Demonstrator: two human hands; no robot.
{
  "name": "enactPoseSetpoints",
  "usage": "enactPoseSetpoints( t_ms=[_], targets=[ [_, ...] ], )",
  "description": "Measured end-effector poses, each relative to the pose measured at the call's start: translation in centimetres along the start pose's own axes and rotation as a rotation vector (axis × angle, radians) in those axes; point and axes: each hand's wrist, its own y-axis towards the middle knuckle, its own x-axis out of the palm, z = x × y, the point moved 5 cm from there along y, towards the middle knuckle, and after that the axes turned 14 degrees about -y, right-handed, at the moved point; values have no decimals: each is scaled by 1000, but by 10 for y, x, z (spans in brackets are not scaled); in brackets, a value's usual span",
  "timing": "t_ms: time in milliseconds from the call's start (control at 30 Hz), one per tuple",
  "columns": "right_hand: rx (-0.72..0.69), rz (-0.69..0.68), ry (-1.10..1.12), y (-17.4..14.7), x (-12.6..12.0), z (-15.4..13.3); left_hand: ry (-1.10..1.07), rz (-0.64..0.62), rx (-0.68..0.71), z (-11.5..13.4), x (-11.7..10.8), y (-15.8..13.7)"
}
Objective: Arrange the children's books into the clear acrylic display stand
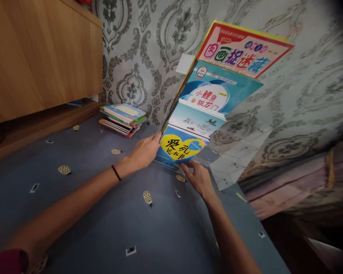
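Note:
Children's books stand in overlapping tiers in a clear acrylic rack (pixel 231 161) against the wall. At the front and lowest is a blue picture book (pixel 180 148) with a yellow heart on its cover. My left hand (pixel 145 150), a black band at its wrist, is closed at that book's left edge, its fingertips partly hidden. My right hand (pixel 198 177) grips near its lower right corner, thumb in front. Behind rise a pale teal book (pixel 196 121), a teal book with a white oval (pixel 214 89) and a tall red-bordered book (pixel 237 51) at the top.
A small stack of books (pixel 122 118) lies by the wall, left of the rack. A wooden cabinet (pixel 42 57) borders the left side. Under everything spreads a dark blue pineapple-print cloth (pixel 97 224). Pinkish fabric (pixel 288 190) hangs at the right.

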Motion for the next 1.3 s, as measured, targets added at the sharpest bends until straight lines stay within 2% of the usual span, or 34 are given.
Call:
enactPoseSetpoints(
  t_ms=[133, 267, 567, 733, 967, 1133, 1300],
  targets=[
    [56, 51, 87, 0, -2, 1, 1, 24, 29, -6, 13, -15],
    [83, 86, 162, 0, -3, -2, -25, 4, 67, -10, 20, -18],
    [111, 60, 135, 0, -4, -2, -111, -34, 107, -19, 14, -10],
    [96, 45, 192, 2, -4, 1, -155, 3, 128, -21, 14, -9],
    [102, 54, 223, 2, -1, 5, -205, 39, 111, -21, 16, -11],
    [117, 68, 206, 0, -1, 3, -232, 16, 97, -21, 14, -10],
    [116, 45, 187, -1, 0, 1, -341, 52, 62, -31, 12, -11]
  ],
)
